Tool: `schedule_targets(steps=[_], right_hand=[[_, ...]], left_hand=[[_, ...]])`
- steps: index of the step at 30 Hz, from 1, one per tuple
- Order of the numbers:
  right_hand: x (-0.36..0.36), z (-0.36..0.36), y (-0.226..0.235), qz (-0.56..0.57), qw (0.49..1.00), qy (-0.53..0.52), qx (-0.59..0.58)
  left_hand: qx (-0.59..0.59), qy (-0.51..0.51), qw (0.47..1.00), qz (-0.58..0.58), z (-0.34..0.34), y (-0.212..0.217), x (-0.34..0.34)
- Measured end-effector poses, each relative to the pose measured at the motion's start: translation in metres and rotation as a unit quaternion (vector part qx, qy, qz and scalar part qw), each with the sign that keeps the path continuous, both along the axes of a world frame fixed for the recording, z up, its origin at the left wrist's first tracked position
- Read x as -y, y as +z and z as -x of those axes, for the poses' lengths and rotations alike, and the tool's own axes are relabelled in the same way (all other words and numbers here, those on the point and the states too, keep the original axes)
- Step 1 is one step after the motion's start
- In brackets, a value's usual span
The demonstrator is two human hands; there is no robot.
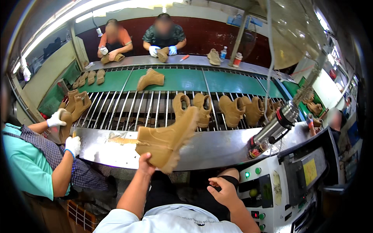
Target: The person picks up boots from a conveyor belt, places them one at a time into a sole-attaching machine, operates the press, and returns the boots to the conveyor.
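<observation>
Fingers of the left hand (145, 163) clamp the sole of a tan suede boot (165, 141), lifted over the steel bench (217, 149) at six o'clock of the roller conveyor (147, 106); the right hand (222, 191), at four o'clock, hangs free with fingers loosely apart; a firmer hold near the heel would steady that soft, napped, thick-soled shape.

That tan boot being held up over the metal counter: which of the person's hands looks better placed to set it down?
Left, probably. The left hand already grips the tan boot by its heel above the metal counter. The right hand hangs empty, lower, near the control panel.
</observation>
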State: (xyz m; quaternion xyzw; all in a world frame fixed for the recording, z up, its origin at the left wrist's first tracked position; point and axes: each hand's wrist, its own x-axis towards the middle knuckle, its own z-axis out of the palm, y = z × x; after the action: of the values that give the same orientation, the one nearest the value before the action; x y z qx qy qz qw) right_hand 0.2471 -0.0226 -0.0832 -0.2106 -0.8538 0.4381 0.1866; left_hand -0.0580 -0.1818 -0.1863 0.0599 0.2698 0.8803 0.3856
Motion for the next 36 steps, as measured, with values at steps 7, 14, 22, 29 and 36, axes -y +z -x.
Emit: schedule_targets(steps=[7,14,22,29,36], right_hand=[[0.001,-0.031,-0.065,0.066,0.987,-0.074,0.128],[-0.002,-0.023,-0.090,0.044,0.982,-0.123,0.139],[-0.056,0.044,-0.139,-0.060,0.991,-0.049,0.112],[-0.137,0.142,-0.227,-0.059,0.980,-0.155,0.115],[-0.180,0.155,-0.231,-0.297,0.938,-0.150,0.099]], left_hand=[[-0.083,0.109,0.976,0.172,0.198,-0.023,-0.076],[-0.419,0.306,0.809,0.276,0.212,-0.113,-0.165],[-0.482,0.188,0.727,0.450,0.177,-0.085,-0.165],[-0.417,0.059,0.804,0.419,0.198,-0.096,-0.136],[-0.374,-0.167,0.800,0.438,0.302,-0.078,-0.127]])
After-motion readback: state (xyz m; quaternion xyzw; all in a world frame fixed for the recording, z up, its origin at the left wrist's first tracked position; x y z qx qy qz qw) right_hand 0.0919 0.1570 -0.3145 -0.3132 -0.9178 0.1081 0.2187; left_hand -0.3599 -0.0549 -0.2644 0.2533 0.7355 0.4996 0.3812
